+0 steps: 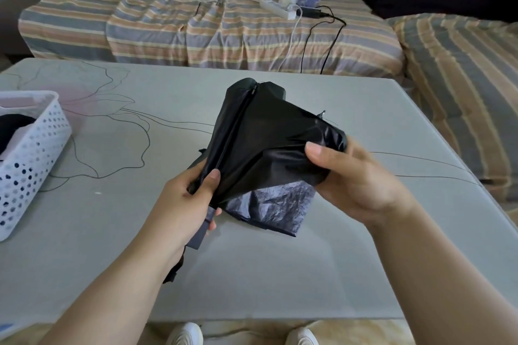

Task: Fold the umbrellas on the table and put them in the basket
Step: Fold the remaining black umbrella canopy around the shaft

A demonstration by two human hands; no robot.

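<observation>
Black umbrella (266, 131), white dotted basket (30, 154), striped bedding (168, 28).

The counter (308, 274) lies bare along its far edge, its right edge and its near edge, while the white basket (30, 154) blocks its left edge and the half-folded umbrella (266, 148), held in both hands, fills the middle.

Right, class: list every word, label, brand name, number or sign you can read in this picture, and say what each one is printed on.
There are none to read.
Umbrella, held in the left hand and right hand: plain black cloth, no label showing.
Basket: only holes, no writing.
Table: drawn lines, no letters.
Power strip on the sofa: too small to tell.
</observation>
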